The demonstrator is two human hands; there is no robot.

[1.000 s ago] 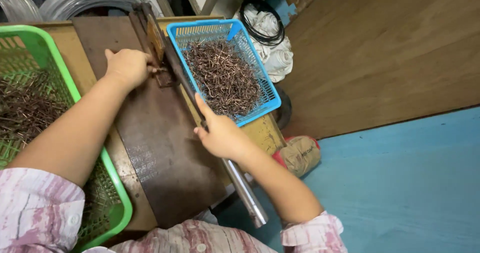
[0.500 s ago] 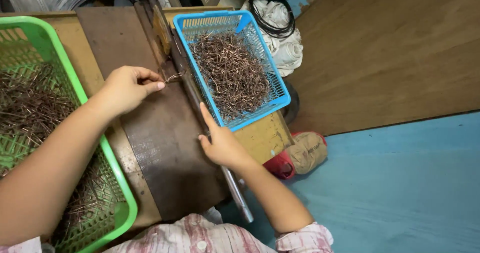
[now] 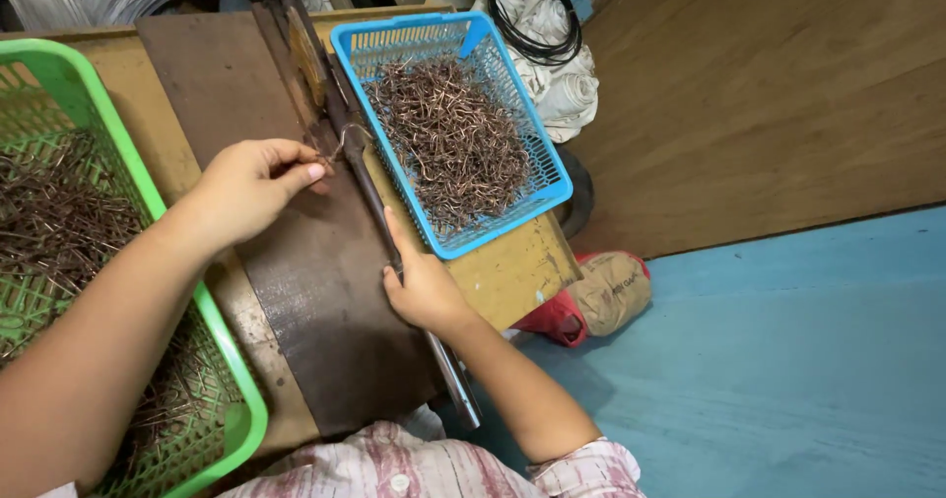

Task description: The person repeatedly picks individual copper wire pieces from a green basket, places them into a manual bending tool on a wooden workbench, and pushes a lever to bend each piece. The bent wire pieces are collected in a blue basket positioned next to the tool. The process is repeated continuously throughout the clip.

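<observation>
Head view: left hand (image 3: 246,188) pinching small bent wire piece (image 3: 347,141) between thumb and fingertips, over dark metal plate (image 3: 296,291) near lever bar (image 3: 370,188). Right hand (image 3: 426,286) clasping lever bar at plate's right edge, grip seemingly loose. Blue basket (image 3: 547,178) of bent wires at table's right edge; green basket (image 3: 232,390) at left edge.

Left hand (image 3: 246,188) pinches a bent wire piece (image 3: 347,141) at a metal lever bar (image 3: 379,212); right hand (image 3: 426,286) grips the bar (beside a blue basket (image 3: 547,178) of wire pieces).
</observation>
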